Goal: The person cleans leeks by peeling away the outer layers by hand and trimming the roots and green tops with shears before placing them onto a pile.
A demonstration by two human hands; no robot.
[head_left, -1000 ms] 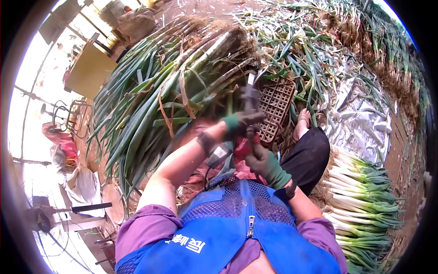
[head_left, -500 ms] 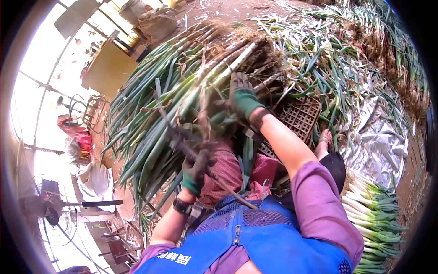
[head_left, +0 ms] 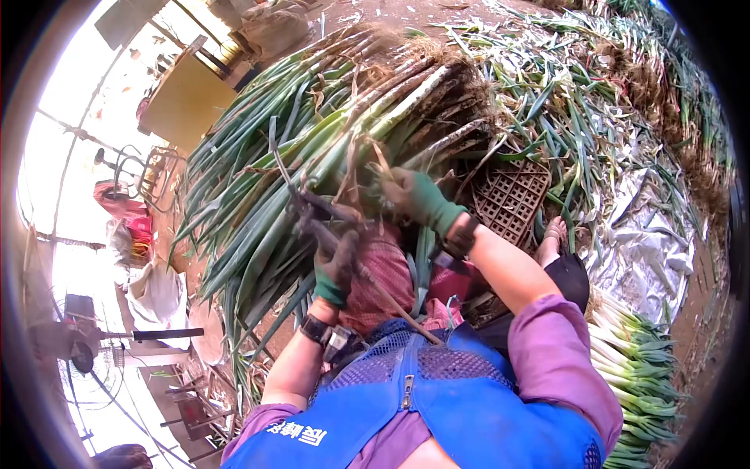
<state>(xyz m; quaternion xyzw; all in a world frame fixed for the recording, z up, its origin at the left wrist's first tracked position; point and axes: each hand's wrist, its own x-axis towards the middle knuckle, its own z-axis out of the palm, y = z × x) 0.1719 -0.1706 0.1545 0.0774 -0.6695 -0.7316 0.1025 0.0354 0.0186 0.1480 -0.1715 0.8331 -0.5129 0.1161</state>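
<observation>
One gloved hand, the left (head_left: pixel 336 266), is wrapped around a dark tool (head_left: pixel 316 225), from which a thin hose-like line (head_left: pixel 391 303) runs down to the front of the blue vest (head_left: pixel 367 414). The gloved right hand (head_left: pixel 420 197) is near a dry, yellowish leaf (head_left: pixel 383 162); its fingers are bent, but I cannot tell whether they pinch anything.

Just beyond both hands lies a big pile of leeks (head_left: pixel 312 148), roots toward the upper right, green tops fanning to the lower left. Below it, pink woven cloth (head_left: pixel 383 277) covers part of the lap. Right of the pile sits a brown plastic crate (head_left: pixel 512 203), slatted with square holes, near a bare foot (head_left: pixel 552 237).

Farther out, loose trimmings (head_left: pixel 539 86) spread across the floor, a crumpled white sheet (head_left: pixel 644 254) lies on the right, and pale-stemmed leeks (head_left: pixel 629 375) are stacked at the lower right. A fan (head_left: pixel 82 344) stands on the left.
</observation>
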